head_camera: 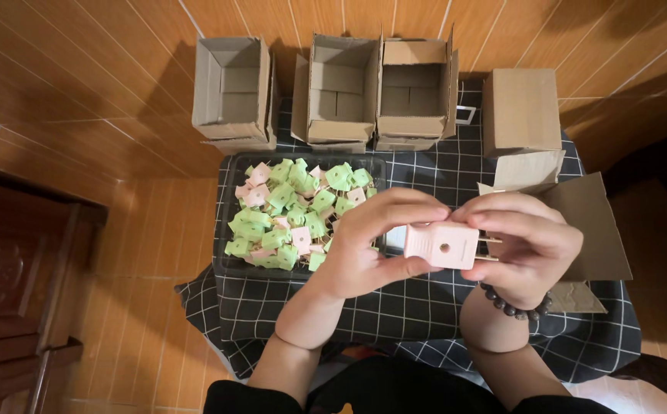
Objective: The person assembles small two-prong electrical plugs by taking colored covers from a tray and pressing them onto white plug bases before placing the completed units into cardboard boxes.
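Observation:
Both hands hold one pink plastic plug [441, 244] with a round hole in its face and thin metal prongs pointing right. My left hand [372, 245] pinches its left end between thumb and fingers. My right hand [529, 245], with a dark bead bracelet on the wrist, wraps its right end over the prongs. Just left of the hands lies a black tray [228, 215] heaped with several green and pink plugs [291, 211].
A black checked cloth [425, 307] covers the low surface. Three open cardboard boxes [233, 92] [337, 88] [414, 92] stand behind the tray, a closed box [521, 111] and flat cardboard [594, 230] at right. Tiled floor surrounds; dark wooden furniture [11, 284] stands at left.

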